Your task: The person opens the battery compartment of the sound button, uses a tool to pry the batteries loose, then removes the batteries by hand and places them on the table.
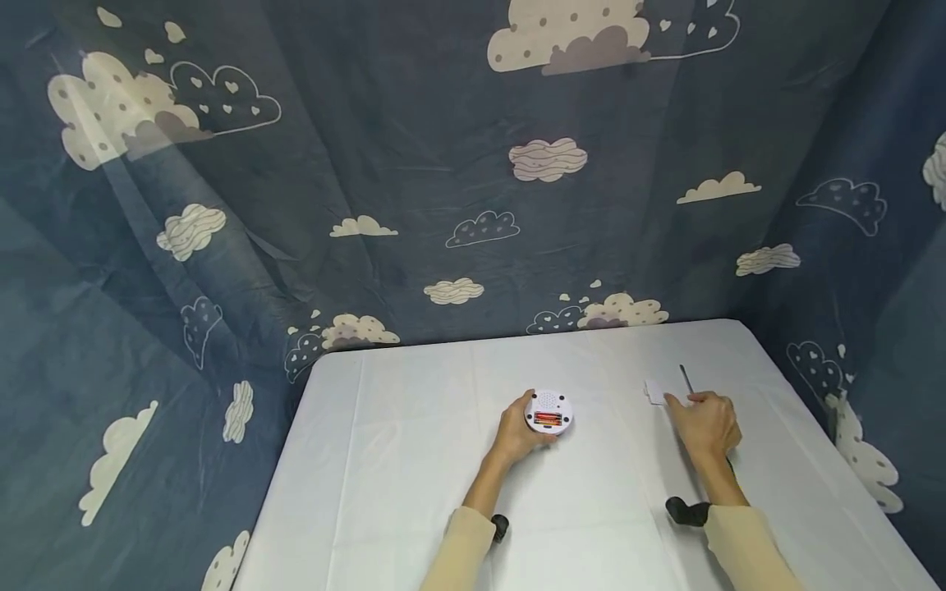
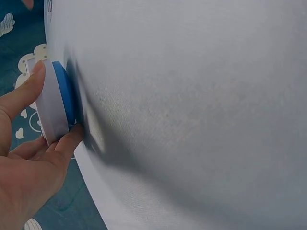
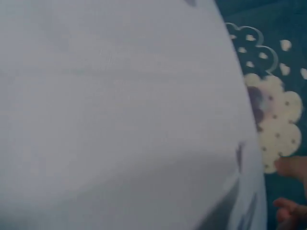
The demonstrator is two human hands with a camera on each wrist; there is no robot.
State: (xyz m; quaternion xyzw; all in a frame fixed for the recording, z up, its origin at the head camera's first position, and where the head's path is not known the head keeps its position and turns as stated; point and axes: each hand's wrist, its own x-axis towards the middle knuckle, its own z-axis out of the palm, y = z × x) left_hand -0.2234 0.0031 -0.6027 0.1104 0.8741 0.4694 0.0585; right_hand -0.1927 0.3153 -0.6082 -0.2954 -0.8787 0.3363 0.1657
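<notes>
In the head view my left hand (image 1: pixel 515 431) grips a round white device (image 1: pixel 560 400) by its edge, underside facing up. Its battery compartment is uncovered, and red-and-orange batteries (image 1: pixel 548 419) lie inside. From the side, the left wrist view shows the device's white body (image 2: pixel 50 108) and a blue face (image 2: pixel 64 91) turned towards the table. My right hand (image 1: pixel 708 425) has its fingers curled around a screwdriver (image 1: pixel 686 377), whose thin shaft sticks out beyond the fingers. By the thumb tip is a small white battery cover (image 1: pixel 654 392); contact cannot be made out.
A white cloth covers the table (image 1: pixel 414 460). Behind and along both sides hangs a dark blue curtain (image 1: pixel 414 123) with a cloud print. A dark wrist-worn camera (image 1: pixel 687 512) sits at the right cuff. The right wrist view is blurred.
</notes>
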